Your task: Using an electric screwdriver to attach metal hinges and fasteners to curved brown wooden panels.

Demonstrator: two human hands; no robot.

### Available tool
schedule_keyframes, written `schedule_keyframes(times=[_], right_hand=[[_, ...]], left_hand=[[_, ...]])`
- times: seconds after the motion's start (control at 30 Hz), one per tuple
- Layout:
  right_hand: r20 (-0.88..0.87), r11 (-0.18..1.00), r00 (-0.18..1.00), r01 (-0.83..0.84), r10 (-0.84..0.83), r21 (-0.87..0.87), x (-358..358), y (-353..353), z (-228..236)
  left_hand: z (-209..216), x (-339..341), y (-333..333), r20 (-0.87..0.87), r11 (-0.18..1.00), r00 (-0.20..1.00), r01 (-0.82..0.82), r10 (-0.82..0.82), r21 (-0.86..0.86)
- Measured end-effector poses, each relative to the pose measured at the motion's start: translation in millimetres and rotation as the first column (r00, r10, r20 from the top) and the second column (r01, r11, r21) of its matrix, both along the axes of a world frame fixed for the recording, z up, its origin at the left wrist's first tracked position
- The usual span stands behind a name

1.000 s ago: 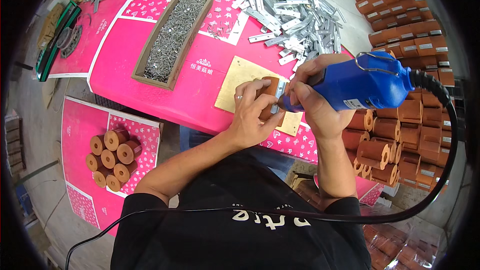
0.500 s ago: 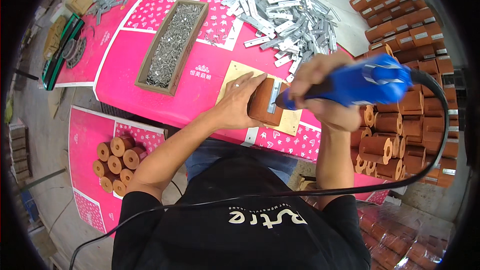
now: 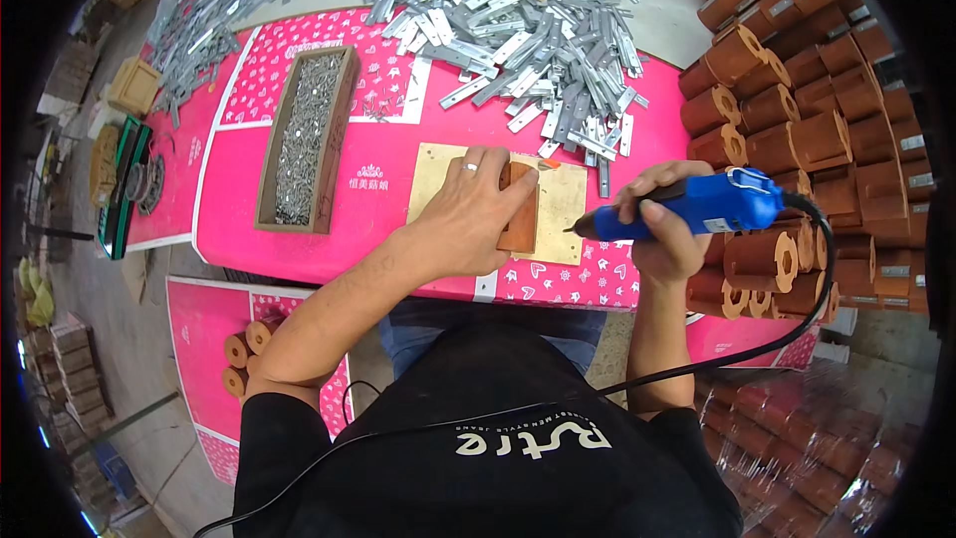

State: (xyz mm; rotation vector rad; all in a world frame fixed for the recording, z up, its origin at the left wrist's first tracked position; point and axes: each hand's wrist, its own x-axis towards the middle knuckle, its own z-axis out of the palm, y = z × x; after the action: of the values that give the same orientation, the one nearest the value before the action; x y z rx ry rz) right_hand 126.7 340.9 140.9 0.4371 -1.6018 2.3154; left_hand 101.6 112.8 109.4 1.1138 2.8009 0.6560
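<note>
My left hand is wrapped around a reddish-brown wooden block and holds it on a flat yellowish board. The block's plain curved side shows; no metal strip is visible on it from here. In my right hand is a blue electric screwdriver, its dark nose and thin bit pointing left. The bit's tip hovers over the board's right part, apart from the block. A black cable runs from the tool's rear and loops across my front.
A long wooden box of screws stands to the left on the pink-covered table. Beyond the board lies a heap of metal strips. Stacked brown blocks rise at the right. More round blocks sit on a lower left table.
My right hand has drawn the screwdriver right and down, off the block. The block has turned in my left hand, so its metal strip no longer shows. The view has shifted.
</note>
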Motion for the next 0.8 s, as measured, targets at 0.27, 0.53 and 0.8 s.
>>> schedule_keyframes(times=[0.27, 0.53, 0.8], right_hand=[[0.055, 1.000, 0.998, 0.023, -0.022, -0.015, 10.0, -9.7, -33.4], [0.036, 0.997, 0.997, 0.069, -0.068, -0.020, 5.3, -8.4, -38.9], [0.072, 0.988, 0.986, 0.150, -0.148, -0.024, -3.9, -5.6, -32.3]], left_hand=[[-14.6, -93.6, -1.3, 0.090, 0.941, 0.947, -0.318, 0.309, 0.120], [-84.1, -135.9, 1.3, -0.338, 0.916, 0.851, -0.380, 0.401, 0.129], [-27.6, -110.3, -16.6, 0.699, 0.717, 0.652, -0.634, 0.293, 0.291]])
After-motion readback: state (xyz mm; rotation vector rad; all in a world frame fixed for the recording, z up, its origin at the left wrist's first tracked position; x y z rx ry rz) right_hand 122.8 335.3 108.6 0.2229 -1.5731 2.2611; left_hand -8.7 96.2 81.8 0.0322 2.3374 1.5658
